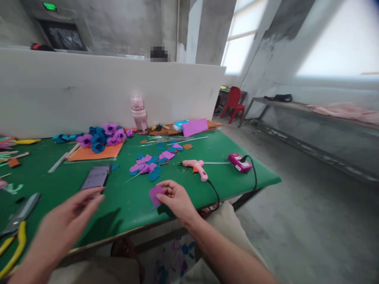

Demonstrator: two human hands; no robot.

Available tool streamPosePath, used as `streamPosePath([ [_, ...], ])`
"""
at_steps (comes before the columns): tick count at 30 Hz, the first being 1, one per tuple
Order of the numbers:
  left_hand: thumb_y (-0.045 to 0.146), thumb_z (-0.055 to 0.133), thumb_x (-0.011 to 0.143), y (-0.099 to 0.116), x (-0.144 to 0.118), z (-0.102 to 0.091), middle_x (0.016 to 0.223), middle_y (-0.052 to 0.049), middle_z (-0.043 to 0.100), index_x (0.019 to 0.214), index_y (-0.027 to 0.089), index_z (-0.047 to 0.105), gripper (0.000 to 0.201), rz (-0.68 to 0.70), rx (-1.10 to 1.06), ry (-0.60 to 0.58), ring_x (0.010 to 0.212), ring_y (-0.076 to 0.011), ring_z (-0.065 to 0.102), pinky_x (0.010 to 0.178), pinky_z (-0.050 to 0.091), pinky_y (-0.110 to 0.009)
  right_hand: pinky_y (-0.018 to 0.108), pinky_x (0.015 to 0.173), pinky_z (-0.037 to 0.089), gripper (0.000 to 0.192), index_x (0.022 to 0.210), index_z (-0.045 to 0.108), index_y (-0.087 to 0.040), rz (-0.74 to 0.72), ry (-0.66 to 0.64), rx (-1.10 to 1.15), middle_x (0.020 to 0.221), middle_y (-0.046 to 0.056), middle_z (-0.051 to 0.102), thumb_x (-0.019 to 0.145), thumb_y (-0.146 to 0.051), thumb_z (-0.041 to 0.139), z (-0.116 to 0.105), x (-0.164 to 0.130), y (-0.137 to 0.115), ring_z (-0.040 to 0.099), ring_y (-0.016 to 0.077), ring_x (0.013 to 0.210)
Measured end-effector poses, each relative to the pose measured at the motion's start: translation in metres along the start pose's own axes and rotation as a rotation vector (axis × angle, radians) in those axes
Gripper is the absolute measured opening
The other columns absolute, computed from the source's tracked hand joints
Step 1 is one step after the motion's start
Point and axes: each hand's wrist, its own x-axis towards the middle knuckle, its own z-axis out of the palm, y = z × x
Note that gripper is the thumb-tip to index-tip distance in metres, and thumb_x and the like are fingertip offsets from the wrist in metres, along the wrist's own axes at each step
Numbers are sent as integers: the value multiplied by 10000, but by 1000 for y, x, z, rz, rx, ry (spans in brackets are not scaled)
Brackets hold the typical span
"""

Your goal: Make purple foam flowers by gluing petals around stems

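My right hand (174, 199) is closed, pinching a purple crepe-paper petal (156, 196) between thumb and fingertips just above the green tabletop. My left hand (69, 221) is smeared by motion over the front left of the table. Its thumb and fingers are close together, but I cannot make out whether anything is between them. Just beyond its fingertips lies a phone (96, 176). Several loose purple and blue petals (145, 165) are scattered past my right hand. To the right of them a pink hot glue gun (195, 166) rests on its side, a glue stick in its back.
Yellow-handled shears (19, 232) lie at the left. Purple and blue paper flowers (102, 136) sit on an orange sheet (94, 153). A pink bottle (139, 114) stands before a white partition (177, 90). A magenta power socket (239, 163) with a cord is near the right edge.
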Motion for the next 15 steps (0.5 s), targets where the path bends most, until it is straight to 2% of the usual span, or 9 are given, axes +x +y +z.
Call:
streamPosePath([
  [2, 588, 575, 649, 47, 0, 37, 860, -33, 676, 1063, 225, 608, 552, 28, -243, -315, 674, -186, 594, 533, 436, -240, 228, 591, 447, 317, 896, 598, -183, -31, -12, -11, 671, -34, 632, 608, -252, 712, -1, 1, 1, 576, 103, 588],
  [4, 557, 623, 632, 78, 2, 71, 776, -30, 663, 1019, 191, 616, 533, 51, -391, -455, 598, -156, 557, 470, 392, -219, 228, 586, 449, 315, 897, 590, -181, -64, 7, -1, 669, -32, 629, 621, -273, 711, -4, 3, 3, 574, 103, 579],
  [5, 540, 623, 649, 87, 5, 84, 709, -16, 643, 963, 181, 633, 477, 52, -424, -477, 539, -132, 514, 449, 363, -211, 229, 583, 449, 312, 895, 586, -178, -78, 26, 1, 669, -30, 627, 627, -279, 710, -6, 4, 3, 572, 103, 575],
  [7, 512, 628, 661, 93, 12, 105, 596, 12, 583, 825, 158, 651, 390, 52, -494, -442, 463, -94, 427, 437, 328, -205, 232, 586, 451, 307, 903, 580, -176, -101, 54, -13, 670, -25, 623, 645, -290, 702, -13, 4, 1, 573, 106, 581],
  [10, 479, 651, 646, 88, 25, 124, 573, 20, 561, 761, 150, 652, 349, 56, -576, -339, 462, -82, 414, 445, 324, -201, 254, 644, 467, 318, 970, 580, -188, -185, 84, -151, 747, 2, 645, 692, -311, 673, -35, 2, -12, 599, 133, 672],
  [11, 475, 651, 644, 85, 28, 127, 556, 23, 548, 756, 149, 650, 345, 53, -579, -325, 462, -85, 419, 442, 324, -199, 266, 678, 468, 318, 993, 583, -194, -244, 123, -244, 798, 16, 654, 712, -321, 659, -46, 1, -19, 605, 144, 718],
  [13, 465, 633, 649, 79, 32, 133, 526, 29, 526, 729, 150, 637, 325, 47, -547, -365, 452, -90, 428, 426, 322, -198, 289, 743, 453, 246, 960, 606, -195, -366, 289, -533, 872, 41, 658, 768, -349, 597, -75, 0, -34, 597, 160, 768],
  [14, 453, 622, 651, 76, 32, 135, 519, 30, 524, 710, 153, 626, 305, 44, -523, -388, 442, -91, 430, 417, 320, -198, 299, 748, 443, 229, 923, 618, -190, -397, 394, -687, 892, 54, 657, 779, -364, 574, -91, 2, -41, 589, 170, 779],
  [15, 435, 610, 653, 74, 31, 137, 516, 31, 528, 695, 157, 615, 281, 41, -500, -407, 432, -91, 433, 410, 320, -198, 306, 745, 434, 247, 930, 619, -181, -395, 435, -841, 911, 69, 658, 782, -369, 560, -107, 5, -47, 582, 182, 794],
])
